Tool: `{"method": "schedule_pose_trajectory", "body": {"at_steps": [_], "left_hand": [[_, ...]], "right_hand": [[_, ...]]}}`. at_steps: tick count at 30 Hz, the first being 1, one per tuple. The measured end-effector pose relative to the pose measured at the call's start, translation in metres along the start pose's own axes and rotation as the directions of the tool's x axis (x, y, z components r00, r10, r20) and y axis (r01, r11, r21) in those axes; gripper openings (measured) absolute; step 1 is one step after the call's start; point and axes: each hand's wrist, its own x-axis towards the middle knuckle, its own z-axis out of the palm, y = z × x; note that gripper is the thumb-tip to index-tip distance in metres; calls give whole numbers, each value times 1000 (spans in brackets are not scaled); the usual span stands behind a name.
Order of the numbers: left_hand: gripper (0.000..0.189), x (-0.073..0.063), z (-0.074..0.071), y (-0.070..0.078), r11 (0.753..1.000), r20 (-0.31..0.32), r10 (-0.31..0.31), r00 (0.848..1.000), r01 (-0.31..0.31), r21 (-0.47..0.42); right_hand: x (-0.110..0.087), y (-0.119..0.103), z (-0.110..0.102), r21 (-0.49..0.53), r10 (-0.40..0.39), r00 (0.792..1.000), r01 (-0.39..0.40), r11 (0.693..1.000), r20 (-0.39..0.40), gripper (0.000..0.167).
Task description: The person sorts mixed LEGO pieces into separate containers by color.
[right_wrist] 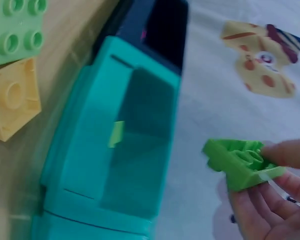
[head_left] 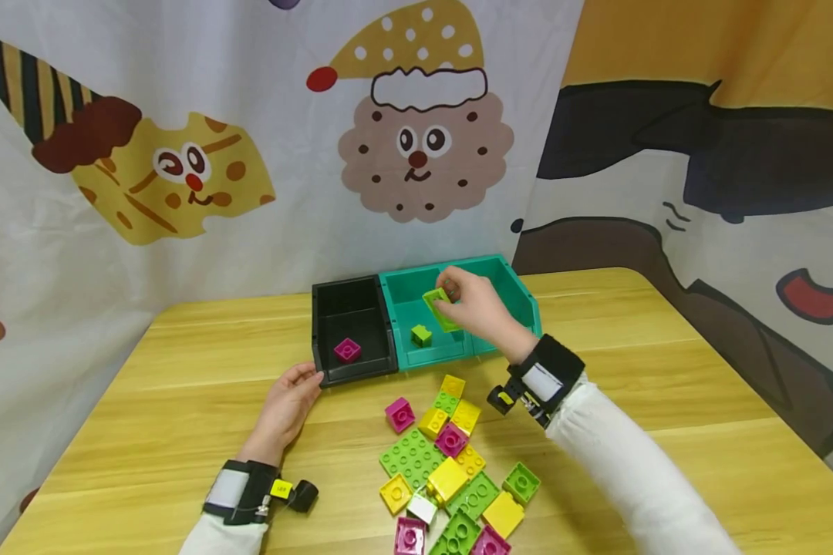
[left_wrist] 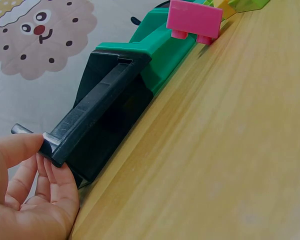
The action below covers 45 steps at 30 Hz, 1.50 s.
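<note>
My left hand (head_left: 284, 408) is at the front left corner of the black bin (head_left: 350, 304); in the left wrist view its thumb lies on the rim (left_wrist: 57, 145) and its fingers curl below, pinching it. Inside that bin lies a magenta toy brick (head_left: 347, 350). Over the teal bin (head_left: 409, 288), my right hand (head_left: 484, 314) holds a light green toy brick (right_wrist: 242, 162) between thumb and fingers, its hollow underside showing in the right wrist view. A smaller green brick (head_left: 421, 335) sits on the teal bin's floor.
In front of the bins, a loose pile of toy bricks covers the middle of the wooden table (head_left: 666, 401): yellow (head_left: 504, 514), green (head_left: 413, 457), magenta (head_left: 399, 415) and one white (head_left: 422, 508). A cartoon-printed cloth (head_left: 291, 254) hangs behind the table.
</note>
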Motion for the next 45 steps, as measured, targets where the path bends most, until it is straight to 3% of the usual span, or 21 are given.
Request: {"method": "schedule_pose_trajectory", "body": {"at_steps": [8, 16, 20, 25, 31, 41, 45], "left_hand": [[13, -3, -3, -3, 999, -18, -13, 1000, 14, 51], [11, -3, -4, -2, 1000, -6, -9, 1000, 9, 16], [12, -2, -3, -2, 1000, -2, -10, 1000, 10, -10], [12, -2, -2, -2, 1000, 0, -14, 1000, 14, -19], [11, -3, -2, 0, 1000, -4, -13, 1000, 13, 3], [12, -2, 0, 0, 1000, 0, 1, 1000, -1, 17], [12, -2, 1, -1, 1000, 1, 2, 1000, -2, 20]], "right_hand": [[17, 5, 38, -175, 19, 1000, -20, 984, -6, 27], [28, 7, 63, -447, -29, 999, 39, 894, 29, 20], [27, 9, 70, -505, -26, 998, 53, 861, 59, 16], [23, 13, 74, -533, -21, 997, 61, 844, 80, 17], [25, 15, 75, -538, 44, 993, 20, 843, 106, 17], [26, 28, 81, -435, 93, 981, -11, 900, 168, 20], [25, 30, 81, -418, 135, 973, -45, 907, 189, 20]]}}
